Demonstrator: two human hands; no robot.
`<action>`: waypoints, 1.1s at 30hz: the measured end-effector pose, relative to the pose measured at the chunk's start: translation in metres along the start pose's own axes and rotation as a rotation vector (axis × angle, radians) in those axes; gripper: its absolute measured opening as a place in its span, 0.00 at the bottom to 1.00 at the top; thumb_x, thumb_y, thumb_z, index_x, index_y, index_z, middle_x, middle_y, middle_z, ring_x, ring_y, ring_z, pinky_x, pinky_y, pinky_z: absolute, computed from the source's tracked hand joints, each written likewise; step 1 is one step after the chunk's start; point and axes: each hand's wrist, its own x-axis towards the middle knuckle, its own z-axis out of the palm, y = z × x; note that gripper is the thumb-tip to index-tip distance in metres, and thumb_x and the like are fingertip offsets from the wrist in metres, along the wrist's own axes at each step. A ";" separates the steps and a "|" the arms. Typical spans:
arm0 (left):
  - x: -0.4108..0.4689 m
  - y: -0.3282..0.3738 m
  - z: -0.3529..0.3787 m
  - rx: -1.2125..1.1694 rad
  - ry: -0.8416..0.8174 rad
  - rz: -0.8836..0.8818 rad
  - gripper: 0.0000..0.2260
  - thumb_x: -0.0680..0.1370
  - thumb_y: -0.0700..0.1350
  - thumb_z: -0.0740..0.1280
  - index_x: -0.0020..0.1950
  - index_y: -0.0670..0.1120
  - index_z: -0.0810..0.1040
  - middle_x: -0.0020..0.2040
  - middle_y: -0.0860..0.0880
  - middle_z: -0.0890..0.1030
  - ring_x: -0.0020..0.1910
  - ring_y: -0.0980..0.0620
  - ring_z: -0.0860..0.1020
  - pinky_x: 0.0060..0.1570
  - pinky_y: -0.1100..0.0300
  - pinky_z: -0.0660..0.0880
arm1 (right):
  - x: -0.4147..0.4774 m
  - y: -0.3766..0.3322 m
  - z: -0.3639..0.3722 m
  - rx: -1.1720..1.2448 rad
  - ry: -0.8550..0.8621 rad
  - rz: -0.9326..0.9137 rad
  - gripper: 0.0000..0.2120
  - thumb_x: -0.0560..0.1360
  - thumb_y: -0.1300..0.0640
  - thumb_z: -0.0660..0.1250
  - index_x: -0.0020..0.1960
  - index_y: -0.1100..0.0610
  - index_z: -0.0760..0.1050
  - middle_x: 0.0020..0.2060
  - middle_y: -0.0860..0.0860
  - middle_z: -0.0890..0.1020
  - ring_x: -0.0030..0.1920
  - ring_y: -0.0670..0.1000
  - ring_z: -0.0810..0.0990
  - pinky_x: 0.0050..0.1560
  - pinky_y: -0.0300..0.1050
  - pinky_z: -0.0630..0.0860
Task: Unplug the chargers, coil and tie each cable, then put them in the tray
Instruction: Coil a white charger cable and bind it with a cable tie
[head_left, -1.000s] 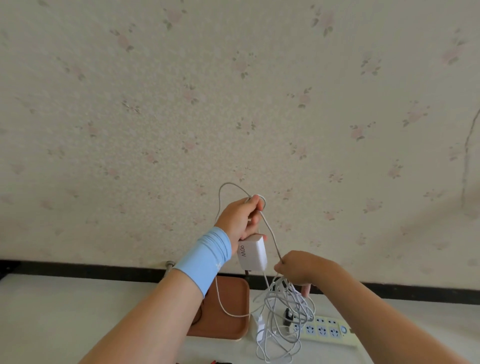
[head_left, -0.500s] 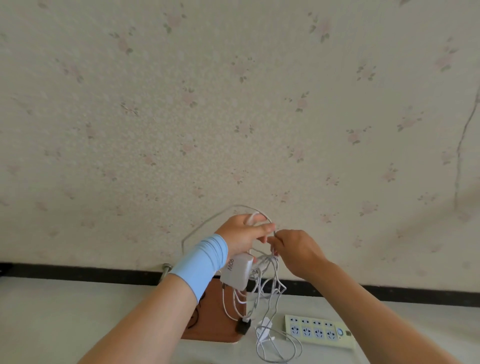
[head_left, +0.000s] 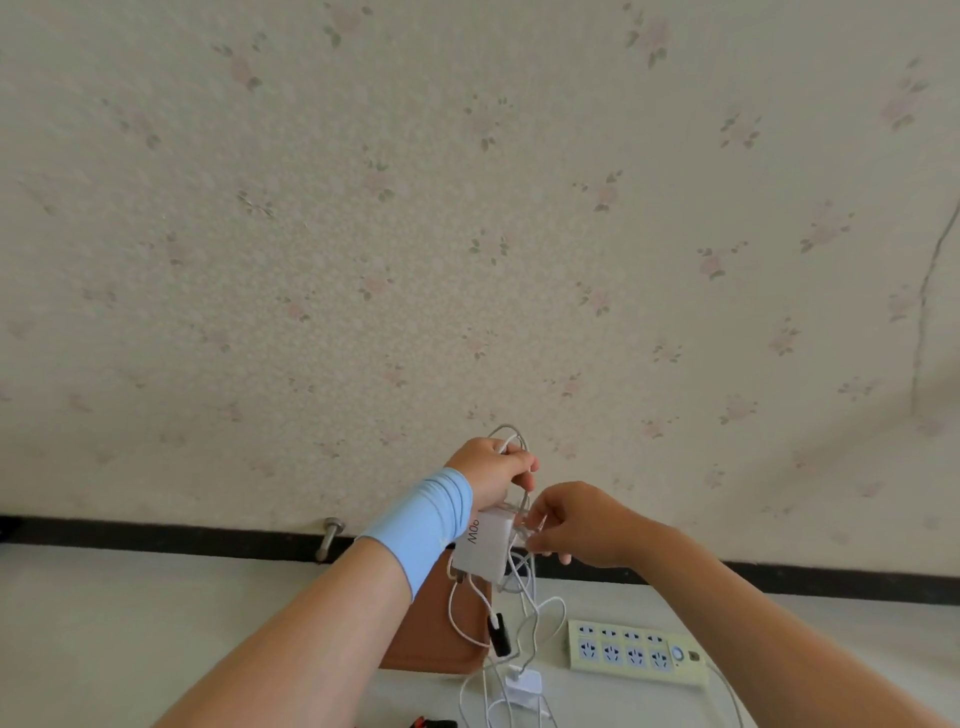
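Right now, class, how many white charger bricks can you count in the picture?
2. One charger brick is held up in the left hand; a smaller one lies on the table beside the power strip. Tangled cables may hide more.

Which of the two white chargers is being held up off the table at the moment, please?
The larger white charger, printed "90W", hangs under the left hand. The smaller charger lies on the table beside the power strip.
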 end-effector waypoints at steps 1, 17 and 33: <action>0.000 -0.001 -0.001 -0.008 -0.035 -0.016 0.08 0.80 0.46 0.64 0.45 0.47 0.82 0.42 0.53 0.83 0.18 0.59 0.64 0.26 0.66 0.66 | 0.000 0.002 0.002 -0.004 0.024 0.006 0.10 0.74 0.47 0.75 0.51 0.50 0.80 0.40 0.47 0.84 0.41 0.47 0.83 0.46 0.40 0.77; 0.023 -0.008 0.024 -0.080 -0.053 -0.097 0.09 0.81 0.42 0.61 0.47 0.45 0.80 0.41 0.51 0.82 0.22 0.56 0.67 0.37 0.54 0.79 | 0.012 0.018 0.007 -0.159 0.064 0.192 0.12 0.74 0.38 0.68 0.47 0.46 0.77 0.43 0.44 0.80 0.48 0.49 0.80 0.59 0.53 0.77; 0.031 -0.024 0.050 0.424 -0.197 0.005 0.09 0.77 0.41 0.64 0.51 0.52 0.82 0.45 0.50 0.81 0.39 0.51 0.76 0.40 0.61 0.75 | 0.004 0.026 -0.010 -0.182 0.171 0.087 0.22 0.83 0.44 0.60 0.46 0.59 0.81 0.42 0.54 0.85 0.41 0.54 0.83 0.46 0.52 0.81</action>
